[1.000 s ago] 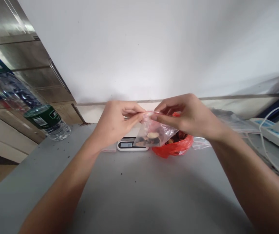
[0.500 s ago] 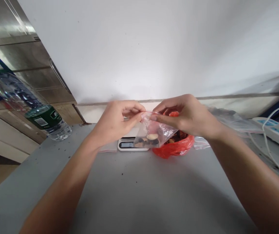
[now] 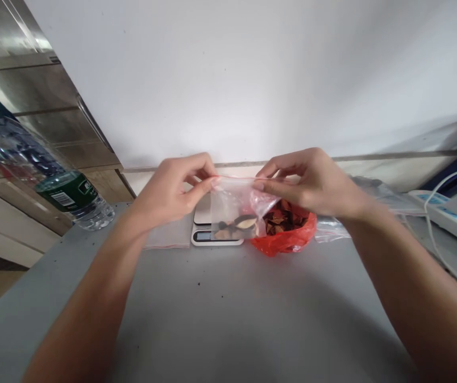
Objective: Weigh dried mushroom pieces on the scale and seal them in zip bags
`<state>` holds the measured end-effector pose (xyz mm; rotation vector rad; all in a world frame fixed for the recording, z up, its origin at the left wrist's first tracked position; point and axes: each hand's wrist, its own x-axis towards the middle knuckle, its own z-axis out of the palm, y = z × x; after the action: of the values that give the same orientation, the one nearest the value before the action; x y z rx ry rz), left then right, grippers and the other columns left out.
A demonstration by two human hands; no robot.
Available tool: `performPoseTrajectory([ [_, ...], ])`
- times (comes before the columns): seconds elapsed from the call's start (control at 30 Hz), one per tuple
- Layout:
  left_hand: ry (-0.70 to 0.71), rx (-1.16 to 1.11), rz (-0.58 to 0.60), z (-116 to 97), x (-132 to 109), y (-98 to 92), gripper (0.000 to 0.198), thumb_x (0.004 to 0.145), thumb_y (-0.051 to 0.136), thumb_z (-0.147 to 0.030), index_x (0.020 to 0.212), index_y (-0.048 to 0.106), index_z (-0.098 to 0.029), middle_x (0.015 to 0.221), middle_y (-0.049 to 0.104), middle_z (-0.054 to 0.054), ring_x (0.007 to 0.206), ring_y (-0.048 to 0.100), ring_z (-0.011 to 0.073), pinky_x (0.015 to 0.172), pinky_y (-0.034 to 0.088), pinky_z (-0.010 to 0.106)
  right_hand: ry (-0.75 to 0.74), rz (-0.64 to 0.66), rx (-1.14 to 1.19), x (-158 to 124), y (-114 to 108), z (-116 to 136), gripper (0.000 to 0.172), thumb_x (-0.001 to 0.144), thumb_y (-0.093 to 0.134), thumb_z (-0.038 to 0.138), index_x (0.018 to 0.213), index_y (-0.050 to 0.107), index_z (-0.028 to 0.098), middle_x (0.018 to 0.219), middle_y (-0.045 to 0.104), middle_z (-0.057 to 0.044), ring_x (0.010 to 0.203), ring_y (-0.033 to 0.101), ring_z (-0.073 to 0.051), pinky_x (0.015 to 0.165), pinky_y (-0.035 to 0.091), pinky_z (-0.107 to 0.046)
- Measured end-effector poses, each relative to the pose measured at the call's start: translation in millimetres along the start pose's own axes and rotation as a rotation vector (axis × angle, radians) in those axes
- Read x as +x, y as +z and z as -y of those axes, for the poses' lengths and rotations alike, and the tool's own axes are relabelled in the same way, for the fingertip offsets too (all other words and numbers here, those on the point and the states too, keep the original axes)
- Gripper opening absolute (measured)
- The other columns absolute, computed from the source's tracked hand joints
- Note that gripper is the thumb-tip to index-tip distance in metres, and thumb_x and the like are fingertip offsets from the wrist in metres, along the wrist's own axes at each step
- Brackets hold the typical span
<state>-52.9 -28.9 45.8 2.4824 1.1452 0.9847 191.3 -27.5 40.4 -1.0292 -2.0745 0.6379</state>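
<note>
The left hand [image 3: 174, 191] pinches one top corner of a clear, thin plastic bag [image 3: 228, 202] between thumb and fingers; the right hand [image 3: 312, 183] grips the opposite side of its red-lined mouth. The bag hangs flat and slightly wrinkled in front of a smooth white scale [image 3: 217, 243] with rounded corners, dark-edged pale slices [image 3: 238, 227] gathered at its bottom. Just beside it, a crinkled, glossy red bag [image 3: 284, 243] opens around rough, brown, curled pieces [image 3: 280, 219]. A ribbed clear bottle [image 3: 68, 191] with a green label stands on the matte grey desk [image 3: 196, 324].
</note>
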Motion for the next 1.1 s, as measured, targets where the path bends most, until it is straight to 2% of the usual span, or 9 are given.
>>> performPoseTrajectory([
  [0.23, -0.048, 0.052, 0.020, 4.9, -2.0, -12.4, 0.018, 0.092, 0.060, -0.035, 0.079, 0.062, -0.023, 0.076, 0.071, -0.001, 0.077, 0.070, 0.0162, 0.076, 0.054, 0.026, 0.062, 0.016, -0.044, -1.0, -19.6, -9.4, 0.031, 0.080, 0.072, 0.051, 0.071, 0.071, 0.022, 0.063, 0.067, -0.003, 0.064, 0.059, -0.019, 0.059, 0.046, -0.035],
  [0.43, -0.045, 0.054, 0.024, -6.6, 3.8, -8.8, 0.018, 0.092, 0.059, -0.035, 0.078, 0.061, -0.023, 0.074, 0.071, -0.001, 0.077, 0.071, 0.0169, 0.074, 0.054, 0.027, 0.066, 0.035, -0.063, -5.8, -34.6, -9.6, 0.034, 0.078, 0.072, 0.055, 0.072, 0.071, 0.022, 0.066, 0.067, -0.004, 0.063, 0.058, -0.019, 0.060, 0.046, -0.035],
  [0.57, -0.012, 0.090, 0.010, -16.4, 9.8, -5.5, 0.018, 0.093, 0.058, -0.034, 0.079, 0.062, -0.023, 0.075, 0.072, 0.000, 0.077, 0.072, 0.0168, 0.074, 0.054, 0.027, 0.077, -0.024, -0.081, -9.7, -46.7, -16.4, 0.033, 0.078, 0.072, 0.054, 0.069, 0.069, 0.022, 0.068, 0.069, -0.005, 0.068, 0.062, -0.021, 0.062, 0.048, -0.035],
  [0.67, 0.031, 0.084, -0.022, -22.4, 15.2, -1.1, 0.016, 0.093, 0.058, -0.031, 0.082, 0.066, -0.022, 0.078, 0.074, -0.001, 0.077, 0.071, 0.0154, 0.078, 0.055, 0.027, 0.076, -0.005, -0.095, -12.6, -55.7, -18.4, 0.032, 0.080, 0.072, 0.053, 0.072, 0.070, 0.022, 0.076, 0.073, -0.007, 0.075, 0.066, -0.022, 0.066, 0.051, -0.036],
  [0.73, 0.082, 0.059, -0.054, -27.3, 21.4, 4.4, 0.014, 0.093, 0.060, -0.029, 0.085, 0.070, -0.023, 0.083, 0.076, -0.001, 0.078, 0.072, 0.0150, 0.078, 0.056, 0.027, 0.069, 0.059, -0.082, -14.6, -59.8, -14.7, 0.030, 0.079, 0.074, 0.051, 0.085, 0.074, 0.022, 0.088, 0.077, -0.007, 0.081, 0.069, -0.023, 0.069, 0.053, -0.036],
  [0.8, 0.152, 0.033, -0.060, -34.2, 31.0, 13.6, 0.013, 0.092, 0.063, -0.028, 0.086, 0.074, -0.023, 0.087, 0.077, 0.000, 0.080, 0.072, 0.0158, 0.076, 0.056, 0.027, 0.078, 0.157, -0.067, -16.2, -61.3, -7.5, 0.037, 0.077, 0.075, 0.047, 0.104, 0.076, 0.022, 0.098, 0.078, -0.007, 0.086, 0.071, -0.023, 0.071, 0.055, -0.035],
  [0.87, 0.249, 0.014, -0.053, -43.3, 43.1, 26.6, 0.012, 0.091, 0.066, -0.025, 0.084, 0.077, -0.024, 0.087, 0.077, 0.001, 0.079, 0.073, 0.0166, 0.072, 0.055, 0.027, 0.118, 0.257, -0.101, -17.6, -60.7, 0.1, 0.039, 0.080, 0.073, 0.043, 0.112, 0.076, 0.022, 0.095, 0.078, -0.006, 0.082, 0.071, -0.022, 0.067, 0.054, -0.033],
  [1.0, 0.479, -0.003, -0.181, -61.0, 65.4, 55.5, 0.012, 0.090, 0.070, -0.018, 0.082, 0.078, -0.022, 0.085, 0.076, 0.000, 0.075, 0.072, 0.0150, 0.069, 0.055, 0.027, 0.209, 0.331, -0.232, -23.4, -63.5, 2.1, 0.022, 0.087, 0.066, 0.035, 0.093, 0.079, 0.020, 0.077, 0.075, -0.004, 0.068, 0.066, -0.019, 0.060, 0.050, -0.031],
  [1.1, 0.495, -0.001, -0.322, -63.8, 72.1, 69.4, 0.016, 0.093, 0.068, -0.018, 0.081, 0.076, -0.022, 0.084, 0.077, 0.000, 0.076, 0.072, 0.0158, 0.072, 0.057, 0.029, 0.180, 0.231, -0.215, -35.9, -77.9, -11.4, 0.024, 0.089, 0.064, 0.037, 0.089, 0.082, 0.020, 0.080, 0.078, -0.004, 0.075, 0.070, -0.021, 0.069, 0.056, -0.034],
])
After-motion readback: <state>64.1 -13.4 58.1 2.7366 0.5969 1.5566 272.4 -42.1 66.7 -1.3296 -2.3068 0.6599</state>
